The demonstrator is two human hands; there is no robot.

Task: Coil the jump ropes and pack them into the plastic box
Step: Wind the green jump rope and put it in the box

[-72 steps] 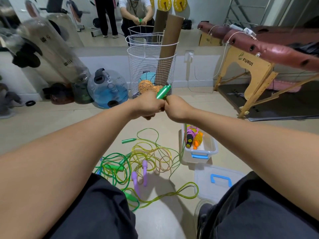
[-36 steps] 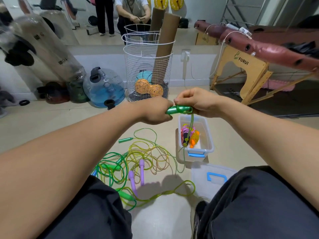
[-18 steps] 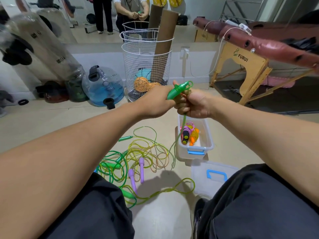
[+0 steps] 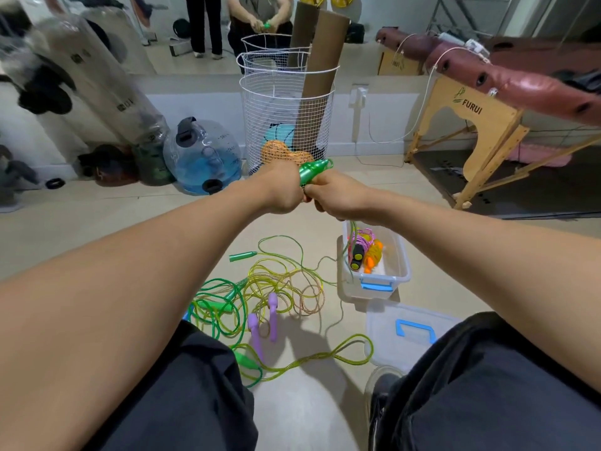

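My left hand (image 4: 282,189) grips a green jump rope handle (image 4: 313,170) held up at chest height, its tip pointing up and right. My right hand (image 4: 335,196) is closed around the rope just below the handle; the green cord (image 4: 352,242) hangs from it down past the plastic box (image 4: 401,268). The box stands open on the floor and holds coiled ropes with black, pink and orange parts (image 4: 364,252). A tangle of green, yellow and pinkish ropes (image 4: 270,288) with purple handles (image 4: 263,320) lies on the floor between my knees.
The box lid (image 4: 413,330) with a blue handle lies by my right knee. A white wire basket (image 4: 286,122) with cardboard tubes stands ahead, a blue water jug (image 4: 203,157) to its left, a folded massage table (image 4: 487,102) at right. A mirror reflects people.
Both hands have kept working at the green handle, turning it from level to tilted upward. My right hand shifted from above the handle to below it, winding the cord.
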